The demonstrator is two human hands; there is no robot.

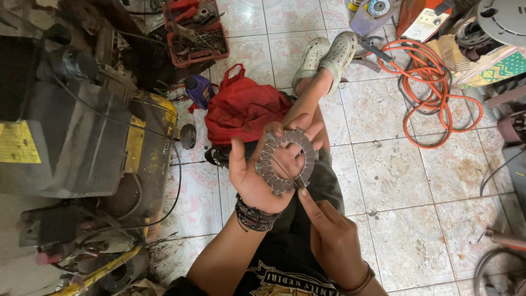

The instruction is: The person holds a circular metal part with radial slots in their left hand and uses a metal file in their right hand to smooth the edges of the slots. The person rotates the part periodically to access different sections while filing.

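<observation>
A flat grey ring-shaped disc [308, 155] with notched segments around its rim lies on the open palm of my left hand [257, 178], whose fingers curl up behind it. My right hand [329, 233] is just below, its index finger touching the ring's lower edge. Both hands are over my lap, and my crossed legs stretch away to pale clogs [327, 55].
A red cloth bag [241, 109] lies on the tiled floor beside my legs. A grimy dark machine with yellow parts [82, 142] fills the left. A red tray of tools [196, 33] sits beyond it. An orange coiled hose [433, 93] lies right.
</observation>
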